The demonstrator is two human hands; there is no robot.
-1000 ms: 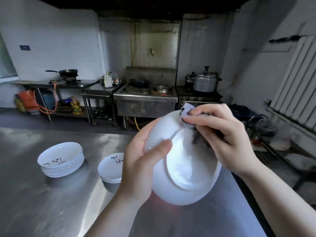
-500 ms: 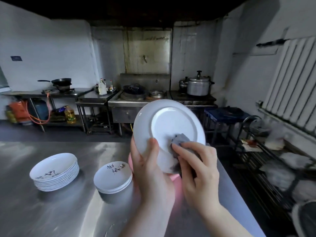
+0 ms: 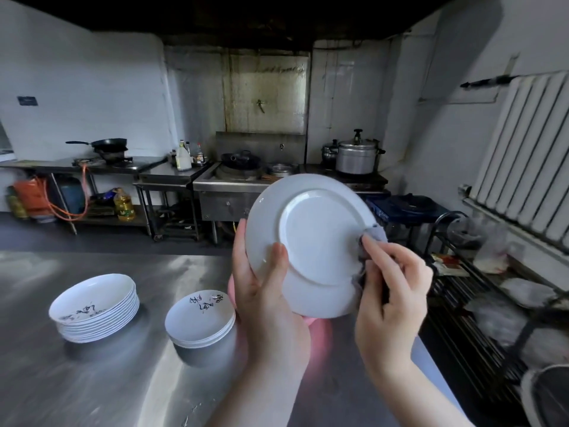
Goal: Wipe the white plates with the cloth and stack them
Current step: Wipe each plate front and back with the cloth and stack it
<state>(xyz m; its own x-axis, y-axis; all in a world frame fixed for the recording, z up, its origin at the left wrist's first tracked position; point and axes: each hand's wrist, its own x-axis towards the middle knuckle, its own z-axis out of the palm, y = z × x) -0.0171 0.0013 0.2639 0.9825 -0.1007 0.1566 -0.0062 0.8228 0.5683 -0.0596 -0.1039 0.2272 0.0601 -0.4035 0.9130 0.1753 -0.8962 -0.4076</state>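
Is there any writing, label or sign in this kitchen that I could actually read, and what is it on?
Nothing here reads clearly.
Top plate of the left stack: dark brush-style marks, too blurred to read.
Top plate of the nearer stack: dark and reddish brush-style marks, unreadable.
Dark wall sign: too small to read.
Oil bottle label: blurred.
Counter bottles: labels too small.
Held plate: plain underside, no text.
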